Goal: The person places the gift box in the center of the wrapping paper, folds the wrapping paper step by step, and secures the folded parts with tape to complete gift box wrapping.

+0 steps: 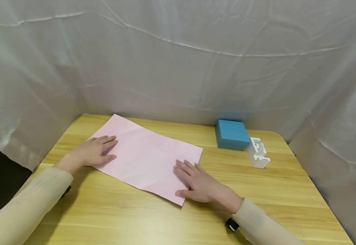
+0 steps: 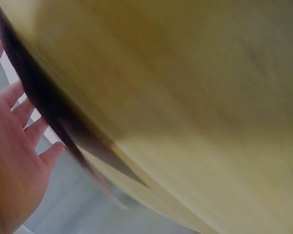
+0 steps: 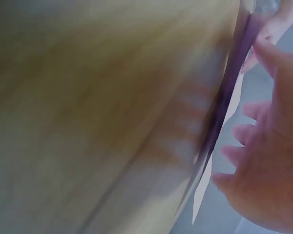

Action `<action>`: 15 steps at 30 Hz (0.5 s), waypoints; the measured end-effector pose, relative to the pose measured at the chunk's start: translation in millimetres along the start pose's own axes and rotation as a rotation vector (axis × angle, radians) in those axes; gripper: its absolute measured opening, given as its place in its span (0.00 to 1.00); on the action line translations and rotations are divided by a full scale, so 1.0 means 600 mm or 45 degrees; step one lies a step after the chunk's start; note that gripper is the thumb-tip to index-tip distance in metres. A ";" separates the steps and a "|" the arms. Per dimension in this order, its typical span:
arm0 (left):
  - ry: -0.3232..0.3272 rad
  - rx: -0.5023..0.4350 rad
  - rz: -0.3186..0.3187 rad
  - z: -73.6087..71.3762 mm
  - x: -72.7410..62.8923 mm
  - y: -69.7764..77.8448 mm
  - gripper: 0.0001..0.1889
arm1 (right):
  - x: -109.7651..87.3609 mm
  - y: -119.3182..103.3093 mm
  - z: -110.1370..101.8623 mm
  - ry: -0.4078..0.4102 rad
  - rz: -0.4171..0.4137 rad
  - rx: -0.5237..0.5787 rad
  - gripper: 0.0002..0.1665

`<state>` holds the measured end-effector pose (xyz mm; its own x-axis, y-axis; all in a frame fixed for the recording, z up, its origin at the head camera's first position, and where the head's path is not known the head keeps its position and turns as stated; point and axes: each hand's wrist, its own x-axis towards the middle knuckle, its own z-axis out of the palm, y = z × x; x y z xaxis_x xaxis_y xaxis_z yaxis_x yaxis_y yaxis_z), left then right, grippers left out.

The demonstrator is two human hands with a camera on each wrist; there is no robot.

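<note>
A pink sheet of paper (image 1: 148,153) lies at a slant on the wooden table, its near edge slightly raised. My left hand (image 1: 93,151) rests on its left end with straight, spread fingers. On the right end, my right hand (image 1: 197,182) lies with fingers extended over the paper and the thumb near the front corner. In the left wrist view the left hand (image 2: 19,151) shows spread fingers at the sheet's edge. The right wrist view shows the right hand (image 3: 268,146) with its fingers reaching to the sheet, whose shaded underside is seen edge-on.
At the back right of the wooden table (image 1: 257,200) stands a blue box (image 1: 232,134). Next to it is a white tape dispenser-like holder (image 1: 258,153). A pale grey curtain (image 1: 165,68) hangs behind the table and along both sides.
</note>
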<state>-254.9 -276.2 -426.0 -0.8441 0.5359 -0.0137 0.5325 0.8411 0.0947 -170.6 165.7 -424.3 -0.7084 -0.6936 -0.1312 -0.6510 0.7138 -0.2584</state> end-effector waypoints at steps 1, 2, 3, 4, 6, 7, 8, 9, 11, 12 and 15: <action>-0.009 -0.018 -0.006 0.001 -0.001 0.000 0.37 | 0.001 0.000 0.000 -0.035 0.002 0.006 0.49; -0.013 -0.034 -0.012 0.002 -0.001 0.001 0.37 | 0.001 0.000 0.000 -0.067 0.005 0.014 0.48; -0.016 -0.046 -0.016 0.003 -0.002 0.002 0.37 | 0.001 0.000 0.000 -0.096 0.008 0.025 0.48; -0.019 -0.052 -0.015 0.004 -0.003 0.002 0.37 | 0.000 0.002 0.000 -0.123 0.012 0.036 0.48; -0.021 -0.062 -0.008 0.004 -0.005 0.005 0.37 | -0.004 0.007 -0.001 -0.163 0.015 0.061 0.48; -0.021 -0.064 0.000 0.004 -0.007 0.007 0.37 | -0.008 0.011 -0.003 -0.177 0.015 0.073 0.48; -0.019 -0.067 0.009 0.003 -0.008 0.010 0.37 | -0.012 0.016 -0.005 -0.182 0.012 0.093 0.48; -0.015 -0.067 0.025 0.003 -0.011 0.013 0.37 | -0.017 0.021 -0.008 -0.182 0.002 0.114 0.48; 0.000 -0.066 0.058 0.004 -0.016 0.023 0.36 | -0.030 0.032 -0.016 -0.186 -0.001 0.167 0.48; 0.007 -0.069 0.073 0.004 -0.019 0.029 0.36 | -0.037 0.038 -0.021 -0.186 -0.004 0.194 0.48; 0.018 -0.078 0.112 0.007 -0.030 0.053 0.35 | -0.061 0.059 -0.032 -0.188 -0.005 0.274 0.49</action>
<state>-222.3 -259.0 -427.1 -0.7955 0.6058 0.0113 0.5999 0.7849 0.1554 -172.8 218.1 -410.0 -0.6482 -0.7144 -0.2636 -0.5697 0.6847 -0.4546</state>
